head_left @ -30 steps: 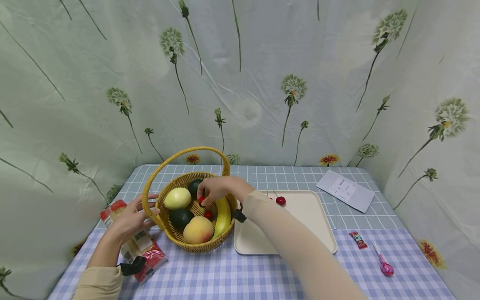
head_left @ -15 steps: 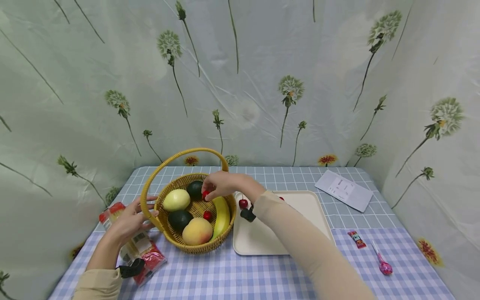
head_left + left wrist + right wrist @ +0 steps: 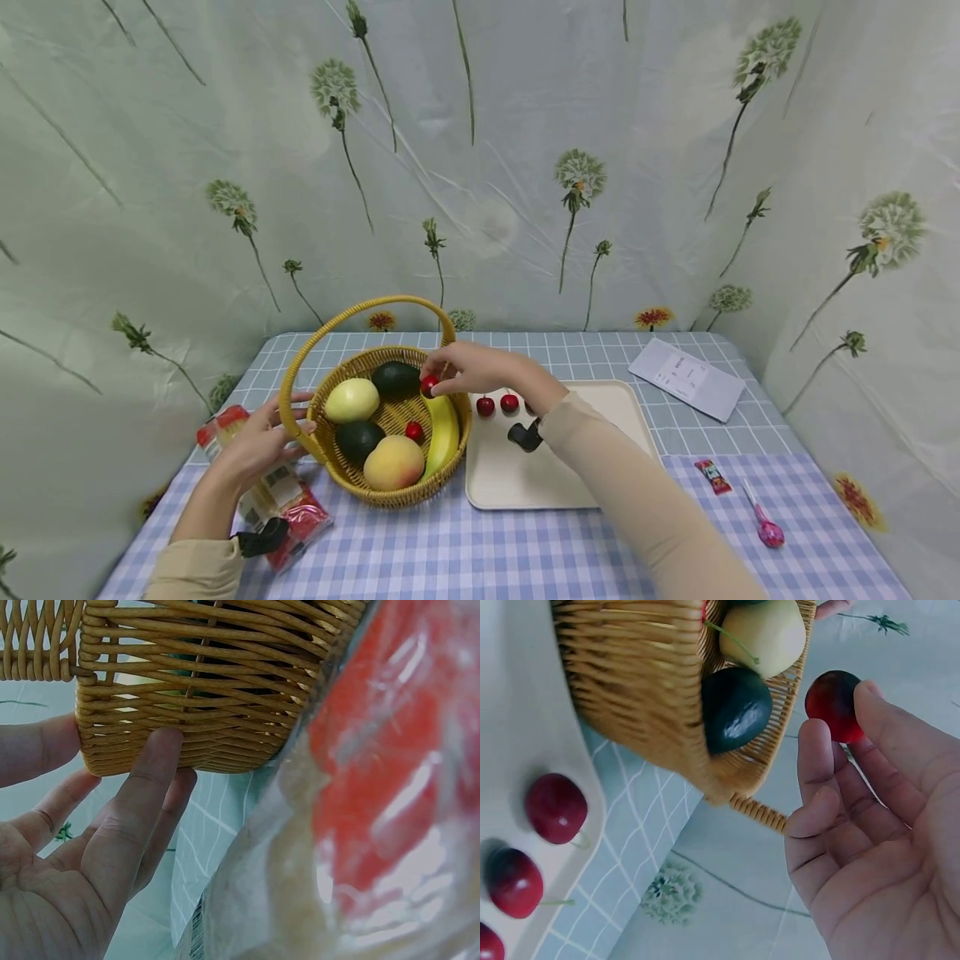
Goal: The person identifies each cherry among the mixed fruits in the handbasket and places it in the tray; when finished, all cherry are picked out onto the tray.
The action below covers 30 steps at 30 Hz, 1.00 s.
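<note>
My right hand (image 3: 468,371) pinches a dark red cherry (image 3: 831,706) between thumb and fingertips, above the right rim of the wicker basket (image 3: 390,498). Extended fingers of my left hand (image 3: 258,442) touch the basket's left side, below the handle; the left wrist view shows fingertips against the weave (image 3: 225,742). Inside the basket lie a pale yellow-green fruit (image 3: 352,401), two dark green avocado-like fruits (image 3: 396,378), a peach (image 3: 393,463), a banana (image 3: 444,429) and a red cherry (image 3: 414,432). Several cherries (image 3: 556,808) rest along the back of the cream tray (image 3: 525,487).
A clear and red plastic packet (image 3: 303,518) lies under my left forearm, beside the basket. At the back right is a white printed envelope (image 3: 686,379). Nearer on the right lie a small wrapped candy (image 3: 713,476) and a pink lollipop (image 3: 770,534).
My right hand has lifted the cherry from inside the basket and moved right, to the rim near the tray. More cherries on the tray now show. The left hand stays put.
</note>
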Each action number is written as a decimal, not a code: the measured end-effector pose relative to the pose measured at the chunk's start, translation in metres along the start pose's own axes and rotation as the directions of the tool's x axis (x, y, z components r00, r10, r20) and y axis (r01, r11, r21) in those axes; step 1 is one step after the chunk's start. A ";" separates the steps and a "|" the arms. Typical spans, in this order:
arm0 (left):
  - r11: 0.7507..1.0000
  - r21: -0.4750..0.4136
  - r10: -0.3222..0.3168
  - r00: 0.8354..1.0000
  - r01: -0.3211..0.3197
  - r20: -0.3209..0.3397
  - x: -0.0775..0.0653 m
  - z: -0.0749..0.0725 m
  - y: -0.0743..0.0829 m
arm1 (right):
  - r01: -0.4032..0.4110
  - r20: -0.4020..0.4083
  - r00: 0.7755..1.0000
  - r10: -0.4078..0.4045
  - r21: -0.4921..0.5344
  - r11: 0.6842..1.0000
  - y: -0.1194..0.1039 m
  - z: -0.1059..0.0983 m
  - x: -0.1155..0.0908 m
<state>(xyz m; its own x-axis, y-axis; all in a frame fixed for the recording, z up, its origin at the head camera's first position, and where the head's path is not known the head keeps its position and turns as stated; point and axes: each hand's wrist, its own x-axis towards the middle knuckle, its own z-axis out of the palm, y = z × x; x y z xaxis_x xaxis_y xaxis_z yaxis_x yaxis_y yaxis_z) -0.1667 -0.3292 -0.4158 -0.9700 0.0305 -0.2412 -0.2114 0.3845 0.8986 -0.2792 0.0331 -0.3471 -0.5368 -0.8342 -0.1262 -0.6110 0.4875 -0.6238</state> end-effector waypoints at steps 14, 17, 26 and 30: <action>1.000 0.004 0.007 1.000 -0.007 0.010 -0.001 0.000 0.000 | 0.004 -0.109 0.994 0.003 0.060 0.998 0.037 -0.003 -0.053; 1.000 0.007 0.017 1.000 -0.017 0.018 0.000 -0.001 -0.001 | -0.023 -0.130 0.991 0.036 0.098 0.995 0.047 -0.003 -0.065; 1.000 0.014 0.010 1.000 -0.010 0.020 0.001 -0.002 -0.002 | -0.095 -0.192 0.972 0.135 0.203 0.975 0.076 -0.002 -0.098; 1.000 0.004 0.011 1.000 -0.011 0.022 0.001 -0.002 -0.002 | -0.128 -0.240 0.955 0.177 0.204 0.971 0.089 -0.001 -0.115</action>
<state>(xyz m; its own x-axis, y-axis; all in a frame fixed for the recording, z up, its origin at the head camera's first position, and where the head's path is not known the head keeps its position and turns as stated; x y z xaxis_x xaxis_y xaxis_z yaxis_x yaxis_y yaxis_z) -0.1675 -0.3316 -0.4173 -0.9693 0.0554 -0.2395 -0.2001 0.3877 0.8998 -0.2726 0.1729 -0.3871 -0.7598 -0.6486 -0.0456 -0.4057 0.5278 -0.7462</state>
